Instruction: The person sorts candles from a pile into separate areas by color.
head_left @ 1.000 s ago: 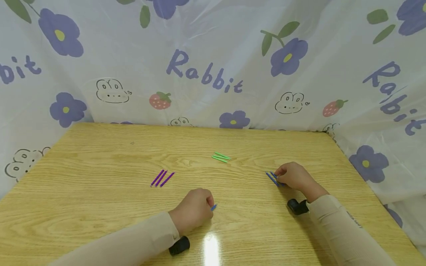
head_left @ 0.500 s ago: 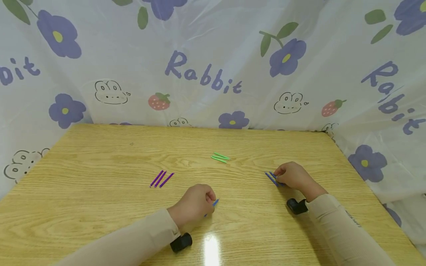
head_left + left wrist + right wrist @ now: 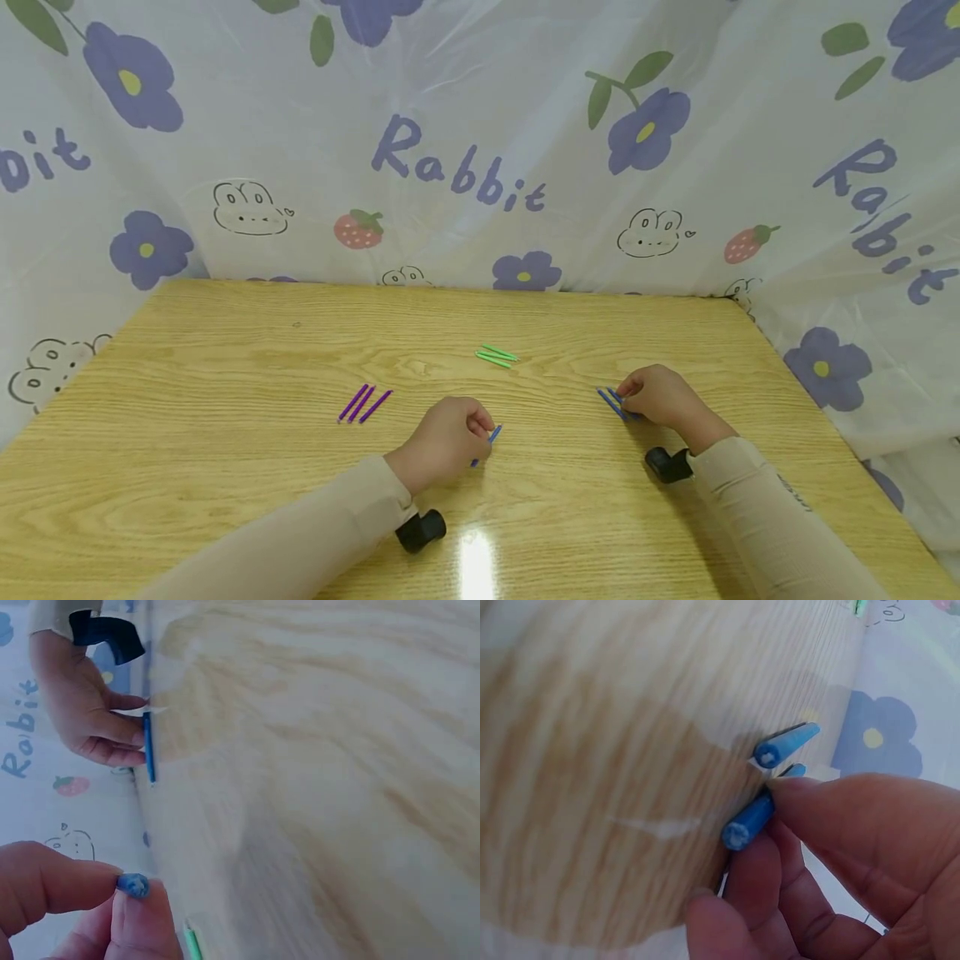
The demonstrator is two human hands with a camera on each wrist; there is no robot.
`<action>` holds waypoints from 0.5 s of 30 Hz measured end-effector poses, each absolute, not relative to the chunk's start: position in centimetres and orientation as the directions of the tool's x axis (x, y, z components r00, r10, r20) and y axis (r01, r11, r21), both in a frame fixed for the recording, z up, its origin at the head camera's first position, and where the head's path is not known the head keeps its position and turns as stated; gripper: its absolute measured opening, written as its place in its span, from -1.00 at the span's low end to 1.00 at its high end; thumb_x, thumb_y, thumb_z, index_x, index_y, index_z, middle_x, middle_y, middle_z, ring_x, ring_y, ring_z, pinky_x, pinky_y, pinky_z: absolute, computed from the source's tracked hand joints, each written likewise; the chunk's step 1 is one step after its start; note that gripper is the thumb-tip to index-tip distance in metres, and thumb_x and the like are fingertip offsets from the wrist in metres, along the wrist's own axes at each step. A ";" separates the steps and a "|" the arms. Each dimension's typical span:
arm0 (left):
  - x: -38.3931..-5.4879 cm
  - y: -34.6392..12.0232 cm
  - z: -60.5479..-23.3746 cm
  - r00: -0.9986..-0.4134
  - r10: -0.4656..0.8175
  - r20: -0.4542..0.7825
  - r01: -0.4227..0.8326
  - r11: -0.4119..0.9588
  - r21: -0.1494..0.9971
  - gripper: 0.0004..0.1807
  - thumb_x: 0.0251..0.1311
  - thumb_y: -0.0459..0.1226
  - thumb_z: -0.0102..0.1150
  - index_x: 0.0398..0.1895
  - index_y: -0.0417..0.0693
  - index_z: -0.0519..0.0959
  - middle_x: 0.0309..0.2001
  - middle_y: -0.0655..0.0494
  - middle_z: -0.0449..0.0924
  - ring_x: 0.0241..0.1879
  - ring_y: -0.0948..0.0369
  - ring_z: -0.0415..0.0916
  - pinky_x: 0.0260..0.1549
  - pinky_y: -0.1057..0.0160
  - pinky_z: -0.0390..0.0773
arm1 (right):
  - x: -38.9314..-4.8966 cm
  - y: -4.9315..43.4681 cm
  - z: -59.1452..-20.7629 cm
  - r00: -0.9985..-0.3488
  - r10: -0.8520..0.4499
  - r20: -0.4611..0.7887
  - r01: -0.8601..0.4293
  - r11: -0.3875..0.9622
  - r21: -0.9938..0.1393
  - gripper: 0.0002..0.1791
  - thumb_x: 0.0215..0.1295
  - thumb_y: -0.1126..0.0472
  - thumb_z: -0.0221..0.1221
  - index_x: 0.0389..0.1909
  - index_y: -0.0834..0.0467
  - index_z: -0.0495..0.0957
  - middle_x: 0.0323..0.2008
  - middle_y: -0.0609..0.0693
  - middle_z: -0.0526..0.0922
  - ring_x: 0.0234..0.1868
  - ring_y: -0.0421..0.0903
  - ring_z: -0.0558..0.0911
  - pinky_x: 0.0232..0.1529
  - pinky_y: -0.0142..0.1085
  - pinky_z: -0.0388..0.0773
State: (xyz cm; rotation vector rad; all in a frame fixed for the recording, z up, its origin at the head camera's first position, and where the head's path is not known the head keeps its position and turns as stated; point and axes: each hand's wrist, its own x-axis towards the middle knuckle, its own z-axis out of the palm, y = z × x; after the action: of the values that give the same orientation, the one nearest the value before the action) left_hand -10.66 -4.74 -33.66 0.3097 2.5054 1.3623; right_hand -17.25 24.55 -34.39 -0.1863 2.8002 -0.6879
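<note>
Between thumb and fingertips, my left hand (image 3: 447, 442) pinches a thin blue candle (image 3: 496, 433), held over the middle of the table; its pale end faces the left wrist view. On the right side, my right hand (image 3: 660, 396) has thumb and finger on a blue candle (image 3: 746, 823) lying on the table. Another blue candle (image 3: 787, 745) lies beside it, close to the thumb. From the head, the fingers partly cover this blue group. Three purple candles (image 3: 363, 404) lie slanted to the left of my left hand. Green candles (image 3: 497, 356) lie farther back, near the centre.
All of this is on a wood-grain table (image 3: 225, 350). Behind and beside it hangs a pale curtain (image 3: 450, 83) printed with flowers and rabbits. A black wrist camera (image 3: 422, 531) sits under the left wrist, another black wrist camera (image 3: 667, 464) by the right one.
My left hand has moved forward and slightly right with its blue candle, more of which now shows past the fingers. My right hand has stayed at the blue group.
</note>
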 end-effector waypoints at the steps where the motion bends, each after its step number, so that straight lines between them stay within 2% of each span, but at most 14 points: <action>1: -10.8 -4.6 -33.6 -0.942 0.309 -0.132 0.056 0.532 0.845 -0.86 -0.12 -0.51 0.10 -0.42 -0.21 0.48 -0.51 0.07 0.39 -0.54 0.23 0.29 -0.57 0.33 0.34 | -17.2 24.6 -34.4 -0.960 -0.183 -0.211 -0.065 0.880 -0.470 -0.83 0.09 0.32 0.12 -0.30 0.27 0.58 -0.39 0.03 0.58 -0.39 -0.09 0.49 -0.34 -0.20 0.43; 10: -11.9 -3.2 -33.5 -0.945 0.292 -0.148 -0.006 0.437 0.899 -0.84 -0.06 -0.48 0.12 -0.33 -0.20 0.50 -0.41 0.04 0.44 -0.44 0.19 0.34 -0.51 0.32 0.36 | -17.4 24.7 -34.6 -0.961 -0.193 -0.199 -0.084 0.887 -0.454 -0.85 0.08 0.32 0.13 -0.32 0.26 0.58 -0.41 0.02 0.59 -0.41 -0.10 0.49 -0.35 -0.21 0.43; 15: -12.3 -2.7 -33.7 -0.942 0.301 -0.145 -0.023 0.374 0.927 -0.83 -0.03 -0.46 0.13 -0.30 -0.22 0.51 -0.39 0.02 0.45 -0.42 0.20 0.39 -0.46 0.30 0.44 | -17.5 24.6 -34.7 -0.962 -0.191 -0.195 -0.086 0.890 -0.447 -0.85 0.07 0.31 0.14 -0.33 0.25 0.58 -0.41 0.02 0.59 -0.40 -0.10 0.50 -0.34 -0.20 0.43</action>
State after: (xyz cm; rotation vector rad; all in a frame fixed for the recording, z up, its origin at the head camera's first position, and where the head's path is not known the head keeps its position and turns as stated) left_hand -12.32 -2.66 -33.73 0.2455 2.3478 1.5914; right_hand -17.49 24.65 -34.67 -0.2099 2.8241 -0.6527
